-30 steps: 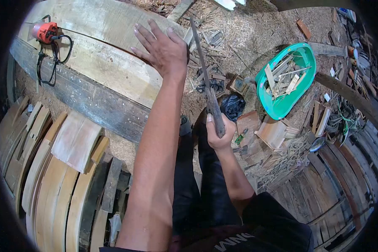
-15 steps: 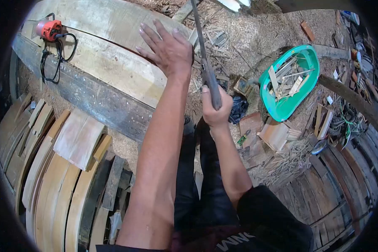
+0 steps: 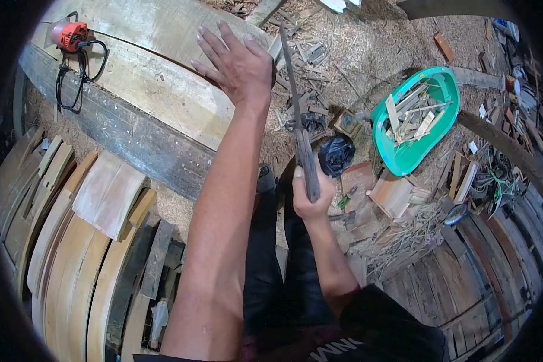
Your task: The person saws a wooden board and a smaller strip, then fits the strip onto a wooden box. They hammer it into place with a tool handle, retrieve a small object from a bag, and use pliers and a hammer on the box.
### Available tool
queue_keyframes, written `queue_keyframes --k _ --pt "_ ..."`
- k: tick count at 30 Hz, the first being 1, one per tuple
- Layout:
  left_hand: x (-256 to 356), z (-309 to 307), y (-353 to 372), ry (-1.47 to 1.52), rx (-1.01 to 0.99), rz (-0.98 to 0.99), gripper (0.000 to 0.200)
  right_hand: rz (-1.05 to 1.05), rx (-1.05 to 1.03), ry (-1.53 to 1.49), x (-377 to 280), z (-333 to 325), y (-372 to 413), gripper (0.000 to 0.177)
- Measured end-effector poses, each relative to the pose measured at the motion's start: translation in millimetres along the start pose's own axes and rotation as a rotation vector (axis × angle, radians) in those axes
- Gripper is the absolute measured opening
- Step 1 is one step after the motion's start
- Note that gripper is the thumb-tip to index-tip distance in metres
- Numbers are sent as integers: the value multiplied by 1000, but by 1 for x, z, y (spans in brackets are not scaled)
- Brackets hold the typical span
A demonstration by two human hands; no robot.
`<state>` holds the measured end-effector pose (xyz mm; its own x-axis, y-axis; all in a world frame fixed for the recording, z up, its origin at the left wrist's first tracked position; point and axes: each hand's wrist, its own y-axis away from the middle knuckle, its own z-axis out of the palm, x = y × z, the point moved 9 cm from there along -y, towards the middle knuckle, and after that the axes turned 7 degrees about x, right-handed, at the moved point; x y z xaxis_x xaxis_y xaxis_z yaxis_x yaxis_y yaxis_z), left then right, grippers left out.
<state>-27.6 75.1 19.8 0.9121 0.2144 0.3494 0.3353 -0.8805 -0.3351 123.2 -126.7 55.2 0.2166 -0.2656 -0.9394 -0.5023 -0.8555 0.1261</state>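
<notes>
My left hand [image 3: 238, 63] lies flat, fingers spread, on the near end of a big curved wooden plank [image 3: 145, 72]. My right hand [image 3: 311, 196] grips the wooden handle of a long machete [image 3: 295, 114], whose blade points up and away, just right of the plank's end. The blade tip reaches near the plank's far corner. Both my forearms stretch out over my dark trousers.
An orange power tool [image 3: 68, 36] with a black cord rests on the plank at far left. Curved wooden slats [image 3: 72, 253] are stacked at lower left. A green basin [image 3: 416, 120] holds wood offcuts at right. Sawdust, scraps and a black bag [image 3: 335, 154] litter the ground.
My right hand raised the machete half a second ago, then drew it back down towards me. My left hand stayed pressed on the plank.
</notes>
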Motion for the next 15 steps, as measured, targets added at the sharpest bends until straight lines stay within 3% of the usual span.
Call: queue_keyframes --k 5,13,15 --pt "-2 -3 1 36 -8 -16 61 82 -34 8 13 31 -54 15" --pt "3 -2 -2 26 -45 -33 63 97 -12 -67 3 33 -54 15" --pt "1 -2 -2 21 -70 -42 63 237 -12 -275 15 30 -56 17"
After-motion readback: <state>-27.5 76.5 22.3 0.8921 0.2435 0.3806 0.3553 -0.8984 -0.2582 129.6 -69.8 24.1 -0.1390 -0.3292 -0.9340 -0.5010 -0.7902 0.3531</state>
